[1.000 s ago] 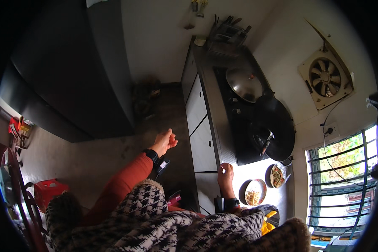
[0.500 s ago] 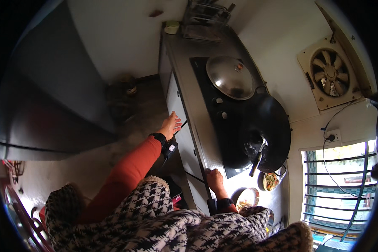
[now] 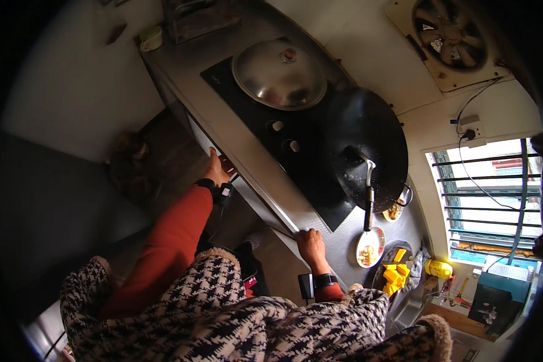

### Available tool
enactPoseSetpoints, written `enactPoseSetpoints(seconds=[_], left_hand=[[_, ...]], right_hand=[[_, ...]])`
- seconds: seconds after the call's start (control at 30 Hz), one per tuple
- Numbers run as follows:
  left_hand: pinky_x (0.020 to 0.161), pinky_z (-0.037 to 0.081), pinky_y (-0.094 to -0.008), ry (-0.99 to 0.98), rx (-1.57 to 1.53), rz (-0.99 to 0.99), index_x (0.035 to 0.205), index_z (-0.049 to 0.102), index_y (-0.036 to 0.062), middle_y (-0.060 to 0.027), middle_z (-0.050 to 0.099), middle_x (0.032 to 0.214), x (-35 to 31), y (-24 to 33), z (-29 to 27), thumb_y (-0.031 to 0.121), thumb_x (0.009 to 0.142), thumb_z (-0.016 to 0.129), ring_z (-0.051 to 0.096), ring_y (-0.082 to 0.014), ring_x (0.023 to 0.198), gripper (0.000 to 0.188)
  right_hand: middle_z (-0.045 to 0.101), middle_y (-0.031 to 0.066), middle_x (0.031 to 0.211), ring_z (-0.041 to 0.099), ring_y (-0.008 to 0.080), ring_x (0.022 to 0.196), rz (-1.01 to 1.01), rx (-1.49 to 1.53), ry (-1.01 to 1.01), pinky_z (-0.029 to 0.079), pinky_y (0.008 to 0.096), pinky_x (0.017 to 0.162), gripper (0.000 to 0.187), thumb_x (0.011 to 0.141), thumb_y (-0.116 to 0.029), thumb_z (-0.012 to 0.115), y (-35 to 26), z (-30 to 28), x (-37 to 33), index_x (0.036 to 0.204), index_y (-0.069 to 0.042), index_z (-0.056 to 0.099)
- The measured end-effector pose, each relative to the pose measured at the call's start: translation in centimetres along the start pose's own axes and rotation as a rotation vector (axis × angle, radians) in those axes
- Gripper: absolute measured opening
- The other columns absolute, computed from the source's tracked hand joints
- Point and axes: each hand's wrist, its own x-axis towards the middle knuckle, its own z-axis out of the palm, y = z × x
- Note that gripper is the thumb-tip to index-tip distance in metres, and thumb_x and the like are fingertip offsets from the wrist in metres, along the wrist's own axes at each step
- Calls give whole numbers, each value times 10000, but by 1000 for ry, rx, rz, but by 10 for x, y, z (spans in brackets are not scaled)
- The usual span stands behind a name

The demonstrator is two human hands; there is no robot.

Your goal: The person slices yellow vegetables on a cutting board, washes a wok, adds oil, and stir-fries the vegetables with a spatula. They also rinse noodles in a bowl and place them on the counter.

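My left hand (image 3: 219,167) lies at the white cabinet front (image 3: 252,202), just below the counter edge, thumb standing apart from the fingers; whether these touch the panel cannot be told. My right hand (image 3: 311,246) rests on the edge of the metal counter (image 3: 259,175), fingers bent over it, the tightness of their hold unclear. Judged from the present layout, cutting is done for the orange pieces (image 3: 395,277), which lie on a plate at the right; they remain outside the wok (image 3: 377,117), in which no food can be made out. Count: one wok, uncovered, with one spatula (image 3: 369,193) leaning in it; one domed lid (image 3: 277,78) over the far part of the black hob (image 3: 335,211); two knobs (image 3: 276,125); two bowls of food (image 3: 369,247), one partly hidden by the wok; one plate; several orange pieces, overlapping.
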Motion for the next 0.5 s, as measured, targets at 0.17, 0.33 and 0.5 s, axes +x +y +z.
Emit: enactPoseSetpoints(seconds=[0.17, 0.33, 0.5], left_hand=[[633, 416, -317, -79, 145, 48, 786, 515, 164, 23, 493, 694, -5, -5, -34, 524, 824, 676, 496, -123, 671, 396], [514, 391, -258, -31, 767, 293, 825, 560, 85, 13, 548, 718, -49, 35, -112, 341, 809, 740, 523, -98, 641, 313], [664, 465, -384, 354, 1352, 694, 870, 557, 21, -127, 601, 766, -102, 98, -180, 295, 821, 702, 589, -265, 712, 314]], right_hand=[[556, 197, 988, 518, 386, 980, 104, -151, 43, 479, 484, 815, 290, 867, -273, 530, 3, 11, 11, 941, -16, 641], [569, 210, 1017, 524, 389, 1012, 59, -187, 6, 478, 474, 843, 297, 852, -279, 538, -3, 2, 15, 968, -35, 661], [560, 211, 996, 515, 408, 996, -75, -265, -91, 475, 481, 839, 273, 842, -246, 553, -6, -7, 12, 973, -15, 617]])
